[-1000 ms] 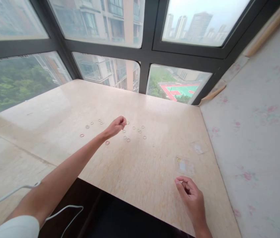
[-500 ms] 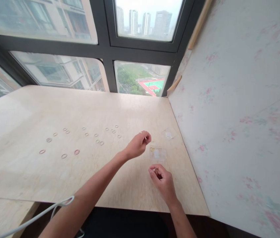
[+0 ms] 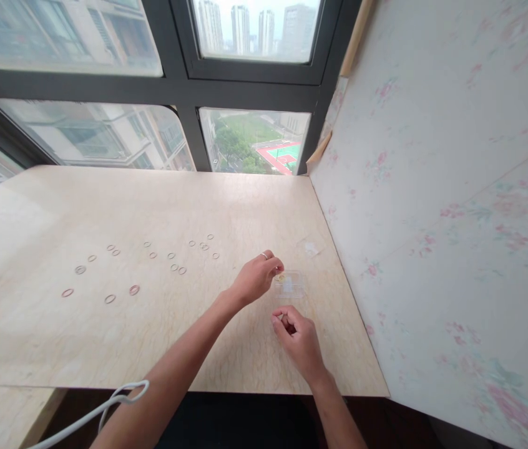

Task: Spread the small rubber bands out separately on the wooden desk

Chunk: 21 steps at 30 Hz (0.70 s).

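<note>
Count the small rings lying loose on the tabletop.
About 16 rings, scattered left of the left hand: 4 toward the near left, 4 farther left, 4 mid, 4 nearest the hand. Others may be hidden beneath it.

The left hand pinches at a small clear box on the table; the right hand curls just near it. Rubber bands lie scattered to the left.

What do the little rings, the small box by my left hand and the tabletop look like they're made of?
Little rings: probably rubber or thin elastic; tiny flat loops, pinkish to tan, matte.
Small box: likely clear plastic; see-through, with pale glints.
Tabletop: marble-look stone or laminate; cream with faint veining and a soft sheen. Which of the two is unclear.
</note>
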Motion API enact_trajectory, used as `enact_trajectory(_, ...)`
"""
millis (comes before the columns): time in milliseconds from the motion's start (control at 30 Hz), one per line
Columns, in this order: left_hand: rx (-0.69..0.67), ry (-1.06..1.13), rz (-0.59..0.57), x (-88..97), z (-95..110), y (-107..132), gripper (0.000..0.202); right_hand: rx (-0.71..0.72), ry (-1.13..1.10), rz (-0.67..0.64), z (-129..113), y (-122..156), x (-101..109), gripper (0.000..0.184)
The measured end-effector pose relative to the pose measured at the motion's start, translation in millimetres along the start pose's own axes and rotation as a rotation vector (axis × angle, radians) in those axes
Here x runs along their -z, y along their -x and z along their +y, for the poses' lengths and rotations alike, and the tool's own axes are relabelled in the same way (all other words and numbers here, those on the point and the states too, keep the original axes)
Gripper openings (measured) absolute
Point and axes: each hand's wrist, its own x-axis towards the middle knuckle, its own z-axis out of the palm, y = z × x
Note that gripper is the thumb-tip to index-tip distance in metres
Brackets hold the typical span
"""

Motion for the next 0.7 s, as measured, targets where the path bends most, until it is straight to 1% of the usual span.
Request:
enact_trajectory(67, 0.045, 0.074, 0.088, 3.9, 2.9, 9.5, 0.018, 0.001, 0.003, 0.004, -0.8, -0.4, -0.1, 0.015)
enact_trajectory(167, 0.141, 0.169, 0.195, 3.0, 5.2, 34.4, 0.014, -0.004, -0.001, 0.009, -2.1, -1.0, -0.2, 0.017)
enact_trajectory(267, 0.239, 0.209, 0.216, -2.9, 2.5, 67.3, 0.017, -0.022, -0.018, 0.013, -0.8, -0.6, 0.3, 0.018)
enact_trajectory(333, 0.274, 0.197, 0.236, -4.6, -1.7, 89.7, 0.018, -0.032, -0.03, 0.019, 1.6, 0.3, 0.2, 0.018)
enact_trajectory(400, 0.289, 0.175, 0.272, -2.2, -7.1, 110.9, 0.018, -0.041, -0.041, 0.039, 2.7, 1.1, -2.3, 0.019)
enact_trajectory(467, 0.287, 0.151, 0.3, 3.9, -12.6, 130.2, 0.018, -0.056, -0.068, 0.071, -1.3, 0.7, -9.6, 0.02)
enact_trajectory(533, 0.286, 0.143, 0.318, 11.5, -17.6, 146.6, 0.018, -0.047, -0.106, 0.066, -14.2, -2.2, -22.8, 0.019)
enact_trajectory(567, 0.291, 0.154, 0.331, 14.9, -19.7, 153.2, 0.018, -0.022, -0.124, 0.039, -24.4, -5.0, -31.7, 0.018)
enact_trajectory(633, 0.295, 0.216, 0.369, 19.3, -23.6, 162.5, 0.018, 0.067, -0.153, -0.058, -50.9, -14.3, -53.1, 0.016)
enact_trajectory(700, 0.275, 0.317, 0.41, 20.0, -27.8, 166.7, 0.021, 0.164, -0.185, -0.169, -81.6, -29.2, -78.6, 0.014)
